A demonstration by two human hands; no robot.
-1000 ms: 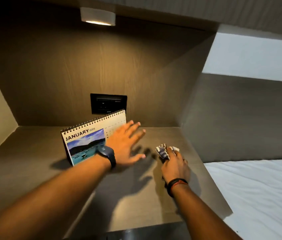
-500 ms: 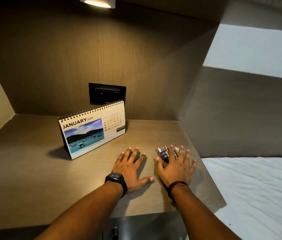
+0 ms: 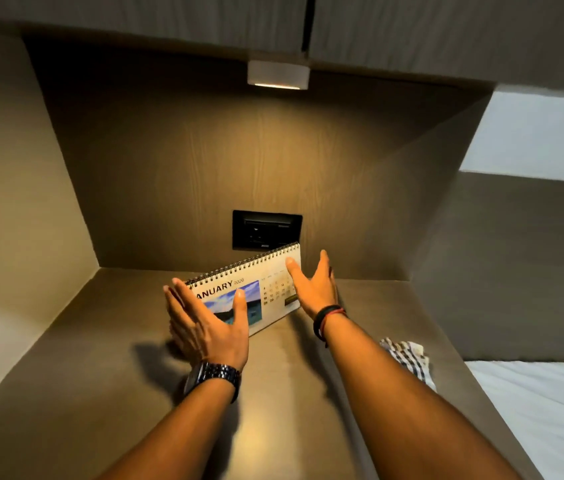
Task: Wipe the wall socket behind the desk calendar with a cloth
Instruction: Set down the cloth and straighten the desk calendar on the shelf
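Observation:
A black wall socket sits low in the wood back panel. Just in front of it a spiral-bound January desk calendar stands on the desk, its top edge covering the socket's lower right corner. My left hand is at the calendar's left end, fingers spread, thumb across the photo. At the right end is my right hand, thumb on the front and fingers behind. Neither hand has closed on the calendar. A checked cloth lies crumpled on the desk, right of my right forearm.
The brown desk is boxed in by a beige side wall on the left and a slanted panel on the right. A small lamp glows under the overhead cabinet. A bed with a white sheet adjoins the desk's right edge.
Both hands lifted off the desk and reached forward to the calendar's two ends. The right hand left the cloth on the desk. The view tilted up.

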